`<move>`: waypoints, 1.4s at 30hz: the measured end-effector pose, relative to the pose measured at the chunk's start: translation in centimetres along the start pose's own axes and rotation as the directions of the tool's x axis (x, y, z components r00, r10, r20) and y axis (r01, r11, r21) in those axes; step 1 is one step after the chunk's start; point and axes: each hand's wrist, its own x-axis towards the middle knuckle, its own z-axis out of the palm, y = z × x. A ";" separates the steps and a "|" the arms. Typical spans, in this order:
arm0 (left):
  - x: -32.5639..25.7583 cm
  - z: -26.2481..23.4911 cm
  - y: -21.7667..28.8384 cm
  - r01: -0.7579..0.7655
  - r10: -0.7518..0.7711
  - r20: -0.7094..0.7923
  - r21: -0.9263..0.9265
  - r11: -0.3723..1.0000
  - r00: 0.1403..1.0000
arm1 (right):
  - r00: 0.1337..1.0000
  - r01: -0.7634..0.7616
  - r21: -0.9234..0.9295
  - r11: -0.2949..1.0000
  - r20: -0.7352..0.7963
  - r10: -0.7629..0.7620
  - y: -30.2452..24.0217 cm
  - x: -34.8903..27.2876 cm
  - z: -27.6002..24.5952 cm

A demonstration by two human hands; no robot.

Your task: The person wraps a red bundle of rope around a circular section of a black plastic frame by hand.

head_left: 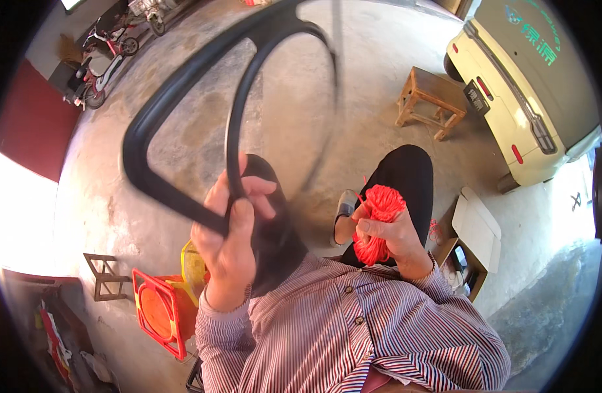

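My left hand point(230, 259) is closed round the lower bar of a black clothes hanger point(138, 141), thumb on the near side. The hanger is raised and tilted in front of me, with a wide rounded shoulder at the left and a thinner loop inside. Its far parts are smeared by motion. In my right hand point(399, 237) is a bundled skein of bright red cord point(385, 202), held upright over my right thigh. Fingers and thumb wrap its middle, and it bulges above and below the grip. A short loose end sticks out near its top left.
By my left side stand an orange-red folding stool point(158, 308) and a small dark wooden stool point(106, 278). An opened cardboard box point(476, 245) lies right. Further off are a wooden stool point(432, 97), a pale vehicle point(510, 124) and a parked two-wheeler point(103, 77).
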 end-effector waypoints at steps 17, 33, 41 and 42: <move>-6.8 -7.4 -10.4 0.468 -0.601 0.039 -0.668 0.579 0.798 | 0.940 -0.070 -0.467 0.882 0.266 0.215 -0.9 5.8 5.8; -5.2 -5.2 -9.7 0.592 -0.641 0.115 -0.531 0.606 0.759 | 0.886 -0.135 -0.493 0.859 0.329 0.328 0.0 10.6 10.0; -5.6 -5.0 -9.7 0.594 -0.655 0.042 -0.469 0.653 0.754 | 0.978 -0.091 -0.534 0.840 0.109 0.175 1.8 10.4 4.7; -5.5 -4.9 -9.6 0.588 -0.645 0.046 -0.465 0.662 0.762 | 0.980 -0.091 -0.531 0.842 0.102 0.171 2.4 10.5 4.0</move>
